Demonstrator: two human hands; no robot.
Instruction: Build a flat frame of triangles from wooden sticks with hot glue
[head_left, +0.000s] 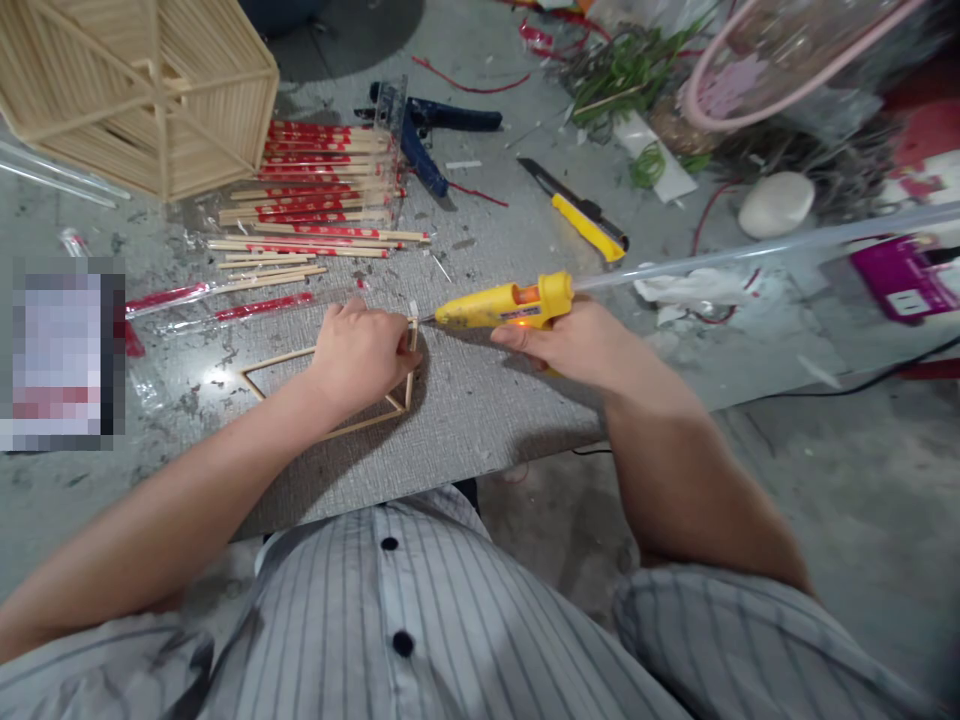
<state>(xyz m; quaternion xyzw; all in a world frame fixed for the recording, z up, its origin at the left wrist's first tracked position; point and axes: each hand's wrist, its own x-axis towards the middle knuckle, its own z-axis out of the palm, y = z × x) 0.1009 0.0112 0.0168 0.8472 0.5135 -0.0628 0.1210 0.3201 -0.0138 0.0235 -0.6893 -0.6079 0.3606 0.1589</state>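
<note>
Head view: looking down on a grey table
Left hand: curled, pinching the right end of a stick frame
Stick frame: on the table, partly under the left hand
Right hand: wrapped around a yellow glue gun
Glue gun: aimed at the frame's far right corner, contact unclear

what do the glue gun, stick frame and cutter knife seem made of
Glue gun: probably plastic, from its smooth, smudged yellow body. Stick frame: likely bare wood or bamboo, pale tan and matte. Cutter knife: bright yellow handle looks plastic; thin, dark blade suggests metal.
</note>
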